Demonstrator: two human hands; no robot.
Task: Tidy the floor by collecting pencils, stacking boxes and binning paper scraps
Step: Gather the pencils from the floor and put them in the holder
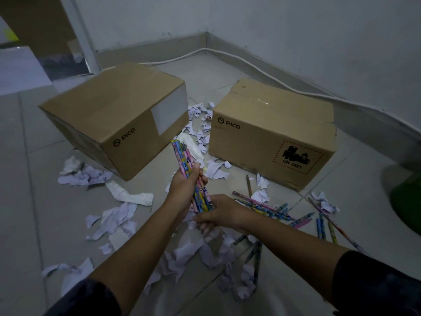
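Two boxes (118, 115) (273, 133) sit apart on the floor (27, 179), unstacked, with paper scraps (114, 220) strewn around. Pencil collecting seems the step in hand: the left hand (184, 185) grips a bundle (189, 169) upright, fingers clamped round it, while the right hand (218, 213) cups its lower end, fingers loosely curled. Next, the right must likely reach the loose pencils (284, 213) near it.

Dark short sleeves (376, 283); bare forearms
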